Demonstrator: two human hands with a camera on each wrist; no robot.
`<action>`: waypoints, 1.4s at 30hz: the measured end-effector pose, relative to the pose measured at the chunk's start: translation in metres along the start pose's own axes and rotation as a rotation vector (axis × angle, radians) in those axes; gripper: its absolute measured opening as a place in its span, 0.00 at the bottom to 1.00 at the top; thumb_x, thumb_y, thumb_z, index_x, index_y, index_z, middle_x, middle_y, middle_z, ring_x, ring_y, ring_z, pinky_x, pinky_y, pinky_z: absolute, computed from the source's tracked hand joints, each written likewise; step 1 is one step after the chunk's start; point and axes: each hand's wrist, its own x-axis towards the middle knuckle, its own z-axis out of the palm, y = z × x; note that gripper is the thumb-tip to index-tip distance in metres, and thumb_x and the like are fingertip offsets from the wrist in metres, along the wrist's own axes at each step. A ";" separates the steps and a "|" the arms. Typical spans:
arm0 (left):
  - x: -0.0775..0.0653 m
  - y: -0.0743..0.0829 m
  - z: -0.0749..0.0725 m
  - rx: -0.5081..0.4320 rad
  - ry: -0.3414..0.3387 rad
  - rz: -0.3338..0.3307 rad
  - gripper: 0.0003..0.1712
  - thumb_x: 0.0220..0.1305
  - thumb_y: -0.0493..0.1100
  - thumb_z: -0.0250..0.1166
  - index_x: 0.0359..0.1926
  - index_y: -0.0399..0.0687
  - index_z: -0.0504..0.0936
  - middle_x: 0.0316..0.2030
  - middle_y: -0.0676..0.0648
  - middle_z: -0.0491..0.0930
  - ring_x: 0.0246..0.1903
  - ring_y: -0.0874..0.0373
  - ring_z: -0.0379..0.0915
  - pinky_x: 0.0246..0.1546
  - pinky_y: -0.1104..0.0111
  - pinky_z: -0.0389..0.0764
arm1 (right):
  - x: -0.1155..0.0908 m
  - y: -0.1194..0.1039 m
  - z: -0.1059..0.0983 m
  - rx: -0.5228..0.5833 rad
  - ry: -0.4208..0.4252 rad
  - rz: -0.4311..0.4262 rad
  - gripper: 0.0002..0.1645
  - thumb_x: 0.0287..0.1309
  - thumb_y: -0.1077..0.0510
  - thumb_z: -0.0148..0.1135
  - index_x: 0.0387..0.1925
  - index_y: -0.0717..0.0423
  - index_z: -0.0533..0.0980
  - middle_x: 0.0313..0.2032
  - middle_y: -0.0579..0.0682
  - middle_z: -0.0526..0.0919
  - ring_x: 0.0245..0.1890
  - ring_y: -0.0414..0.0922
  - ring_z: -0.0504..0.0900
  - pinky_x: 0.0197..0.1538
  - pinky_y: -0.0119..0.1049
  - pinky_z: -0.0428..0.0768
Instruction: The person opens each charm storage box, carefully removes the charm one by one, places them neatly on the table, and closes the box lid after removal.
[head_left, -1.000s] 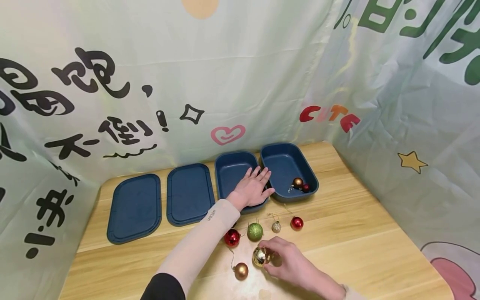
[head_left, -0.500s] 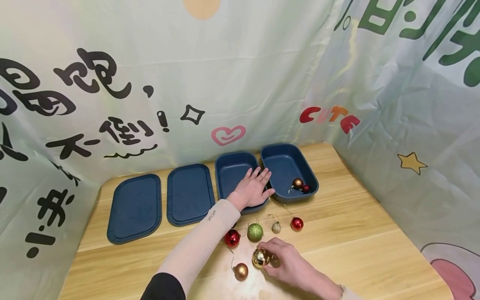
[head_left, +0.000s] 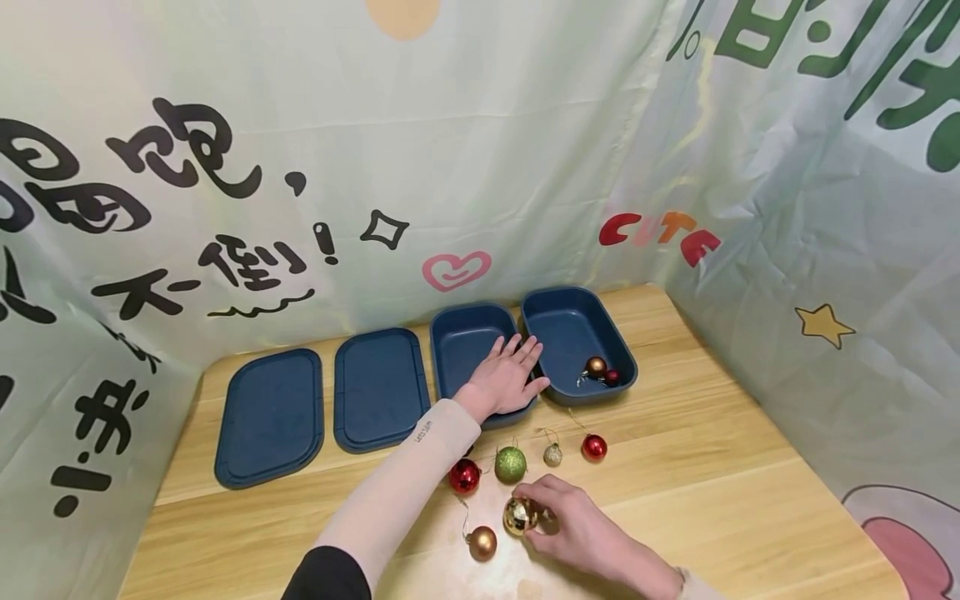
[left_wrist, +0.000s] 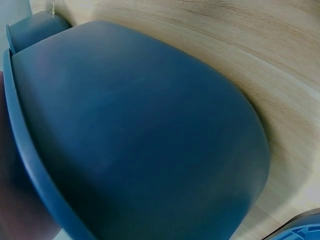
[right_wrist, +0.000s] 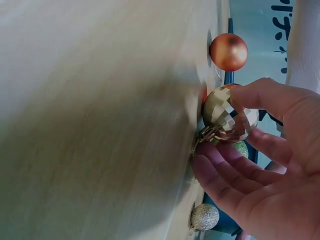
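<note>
Gold faceted bauble (head_left: 517,517) sits pinched in my right hand (head_left: 581,527), short of the blue container (head_left: 457,350) under my spread left hand (head_left: 504,378).

Faceted bauble (head_left: 520,517): mirror gold, chequered facets. Copper-gold bauble (head_left: 482,543): matt, plain. Large red bauble (head_left: 464,476), small red bauble (head_left: 594,447): both glossy. Green bauble (head_left: 510,464), small pale-gold bauble (head_left: 552,455): glittery all over. Boxes (head_left: 570,329), lids (head_left: 270,417): dark blue. Table (head_left: 712,467): light yellowish wood, streaked grain. Sleeve (head_left: 405,475): beige and black. Backdrop (head_left: 525,183): pale mint, black and green lettering (head_left: 322,238), pink heart (head_left: 427,271), yellow star (head_left: 825,325).
</note>
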 end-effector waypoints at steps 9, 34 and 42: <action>0.000 0.001 0.001 -0.007 0.010 -0.003 0.42 0.84 0.68 0.35 0.86 0.51 0.47 0.86 0.48 0.45 0.85 0.47 0.38 0.85 0.51 0.41 | 0.000 0.001 0.000 0.001 -0.004 0.015 0.30 0.48 0.65 0.79 0.56 0.60 0.83 0.41 0.45 0.85 0.37 0.34 0.81 0.39 0.29 0.84; 0.001 0.000 0.002 -0.006 0.018 -0.002 0.42 0.84 0.67 0.34 0.86 0.51 0.47 0.86 0.47 0.45 0.85 0.47 0.38 0.85 0.51 0.42 | -0.002 -0.002 -0.003 0.030 -0.067 0.069 0.32 0.53 0.62 0.79 0.61 0.58 0.81 0.46 0.45 0.85 0.40 0.34 0.81 0.41 0.30 0.85; 0.000 0.000 0.003 -0.005 0.013 -0.006 0.42 0.83 0.68 0.33 0.86 0.52 0.46 0.86 0.49 0.44 0.85 0.47 0.38 0.85 0.51 0.40 | 0.000 -0.009 -0.012 -0.004 -0.055 0.055 0.33 0.52 0.60 0.80 0.61 0.59 0.81 0.49 0.48 0.86 0.42 0.37 0.83 0.45 0.33 0.87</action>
